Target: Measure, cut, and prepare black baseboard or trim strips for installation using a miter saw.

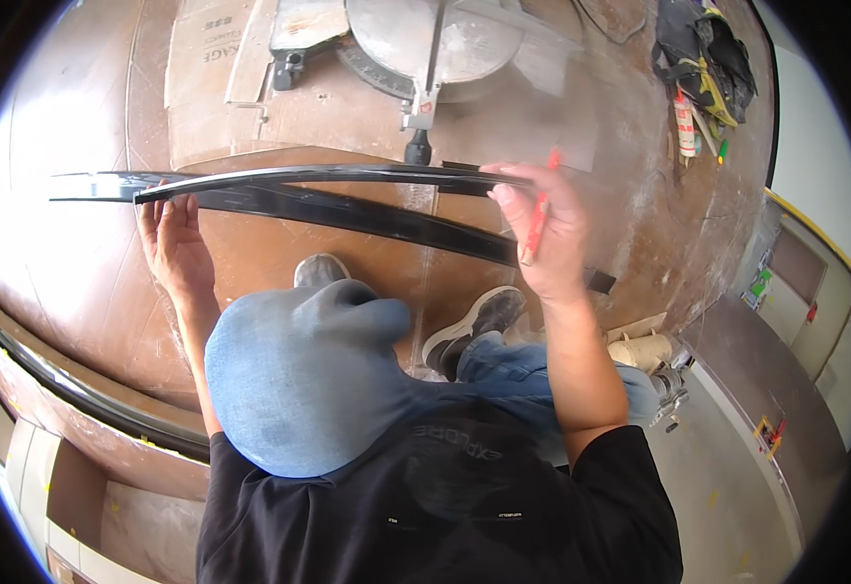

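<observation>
Both arms are extended forward from the black short sleeves and are set well apart. The left forearm (pixel 198 336) is directed upward past the outer side of the denim-covered knee (pixel 309 375); the right forearm (pixel 576 355) is raised more steeply, with the elbow bent.

The left hand (pixel 178 248) is held with the fingers pointing up and drawn together, and the left end of a thin black strip (pixel 348 173) is pinched at the fingertips. The right hand (pixel 554 229) is turned inward, and the right end of the same strip is gripped between thumb and forefinger. A red pencil (pixel 539 219) is also carried in the right hand, slanted across the fingers with its lower end toward the palm. The grip of the remaining right fingers cannot be told.

The thin strip is suspended crosswise between the hands and is seen as a shallow arch. Beneath it, a wider dark strip (pixel 377 220) is seen slanting down to the right, its far portion hidden by the right hand. A mitre saw (pixel 435 58) is positioned ahead on the brown floor (pixel 279 238), with cardboard (pixel 197 78) to its left. A sealant tube (pixel 684 127) is noted at the upper right, beside a dark bag (pixel 703 54).
</observation>
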Demonstrator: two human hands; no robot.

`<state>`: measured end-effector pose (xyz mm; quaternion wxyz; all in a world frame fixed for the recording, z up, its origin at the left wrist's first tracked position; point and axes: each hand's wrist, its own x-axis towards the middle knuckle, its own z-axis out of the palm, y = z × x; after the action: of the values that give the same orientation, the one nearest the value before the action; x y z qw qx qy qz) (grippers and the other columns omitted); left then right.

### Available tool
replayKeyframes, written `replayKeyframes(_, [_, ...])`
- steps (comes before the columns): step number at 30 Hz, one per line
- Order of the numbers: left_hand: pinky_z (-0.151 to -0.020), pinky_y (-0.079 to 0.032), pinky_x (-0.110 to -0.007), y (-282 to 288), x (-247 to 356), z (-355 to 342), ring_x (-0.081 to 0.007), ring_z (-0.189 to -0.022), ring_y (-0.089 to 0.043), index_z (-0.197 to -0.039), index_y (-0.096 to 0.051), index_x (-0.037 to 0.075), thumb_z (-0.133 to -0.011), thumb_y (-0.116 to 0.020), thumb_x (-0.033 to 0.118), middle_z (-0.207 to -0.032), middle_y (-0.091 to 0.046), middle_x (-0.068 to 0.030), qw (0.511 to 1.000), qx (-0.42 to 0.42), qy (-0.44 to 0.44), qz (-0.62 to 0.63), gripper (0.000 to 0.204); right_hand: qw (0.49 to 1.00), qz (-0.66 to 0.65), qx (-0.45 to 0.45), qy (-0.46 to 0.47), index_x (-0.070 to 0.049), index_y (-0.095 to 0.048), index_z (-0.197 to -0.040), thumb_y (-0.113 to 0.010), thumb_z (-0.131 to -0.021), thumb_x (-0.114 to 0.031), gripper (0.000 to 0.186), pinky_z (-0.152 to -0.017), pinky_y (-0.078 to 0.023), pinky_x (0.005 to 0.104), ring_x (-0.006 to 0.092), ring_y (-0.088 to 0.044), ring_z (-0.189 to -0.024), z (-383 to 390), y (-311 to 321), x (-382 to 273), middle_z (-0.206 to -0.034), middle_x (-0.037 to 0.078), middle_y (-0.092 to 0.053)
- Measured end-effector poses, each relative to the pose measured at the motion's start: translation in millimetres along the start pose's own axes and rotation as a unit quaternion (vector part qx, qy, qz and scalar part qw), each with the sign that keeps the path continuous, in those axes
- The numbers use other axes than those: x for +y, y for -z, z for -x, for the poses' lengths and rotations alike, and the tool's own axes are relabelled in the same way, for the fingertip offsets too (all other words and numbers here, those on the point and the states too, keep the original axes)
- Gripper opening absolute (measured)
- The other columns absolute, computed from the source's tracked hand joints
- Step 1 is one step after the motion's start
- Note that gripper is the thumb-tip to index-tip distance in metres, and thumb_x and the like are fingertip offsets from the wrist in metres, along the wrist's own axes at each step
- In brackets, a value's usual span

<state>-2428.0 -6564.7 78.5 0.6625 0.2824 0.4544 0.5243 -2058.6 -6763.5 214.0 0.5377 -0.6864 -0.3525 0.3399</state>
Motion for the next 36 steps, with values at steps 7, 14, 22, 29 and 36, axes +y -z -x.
replayKeyframes(7, [-0.101,-0.055,-0.038,14.5,-16.8,-3.8,-0.0241,-0.11,-0.068,-0.14,-0.051,0.0,-0.104,-0.058,0.001,-0.127,-0.064,-0.0132,0.998,0.027,0.041,-0.035,0.037,0.999,0.013,-0.029,-0.011,0.0,-0.063,-0.123,-0.067,-0.101,-0.001,0.023,-0.091,-0.056,0.0293,0.0155,-0.068,-0.1,3.1,3.9,3.8,-0.114,0.01,-0.071])
replayKeyframes(14, [-0.113,-0.045,-0.047,-5.6,1.8,-1.7,-0.0337,-0.133,-0.053,-0.155,-0.038,0.003,-0.099,-0.067,0.01,-0.143,-0.05,-0.0205,0.763,0.074,-0.153,-0.623,0.063,0.999,0.022,0.001,-0.024,0.001,-0.067,-0.121,-0.069,-0.101,-0.008,0.022,-0.081,-0.051,0.0248,0.0093,-0.064,-0.087,3.8,2.6,16.7,-0.099,0.003,-0.072])
replayKeyframes(22, [-0.093,-0.055,-0.041,-203.0,44.7,6.1,-0.0274,-0.105,-0.07,-0.136,-0.061,0.01,-0.091,-0.075,0.021,-0.112,-0.071,-0.01,0.554,-0.51,-0.294,-0.589,0.049,0.999,-0.026,0.035,-0.015,-0.004,-0.068,-0.121,-0.07,-0.101,-0.007,0.021,-0.073,-0.045,0.0211,0.0046,-0.054,-0.079,-19.9,-43.1,40.1,-0.088,-0.004,-0.065])
replayKeyframes(29, [-0.095,-0.056,-0.043,-237.5,-19.7,-123.5,-0.031,-0.099,-0.071,-0.129,-0.069,0.015,-0.101,-0.06,0.016,-0.105,-0.073,-0.0142,0.491,-0.488,-0.357,-0.627,0.03,0.981,0.086,0.158,0.071,-0.004,-0.05,-0.145,-0.067,-0.102,-0.016,0.048,-0.112,-0.045,0.0367,0.0218,-0.057,-0.129,-81.6,21.6,-7.2,-0.14,0.013,-0.06])
replayKeyframes(36, [-0.101,-0.049,-0.039,-270.7,-69.1,-169.4,-0.0273,-0.108,-0.058,-0.137,-0.068,0.02,-0.093,-0.055,0.002,-0.106,-0.059,-0.0067,0.484,-0.466,-0.438,-0.598,0.05,0.845,0.344,0.269,0.309,-0.002,-0.06,-0.134,-0.065,-0.103,-0.036,0.047,-0.107,-0.046,0.0391,0.0259,-0.061,-0.117,-249.2,160.3,-180.2,-0.13,0.018,-0.064])
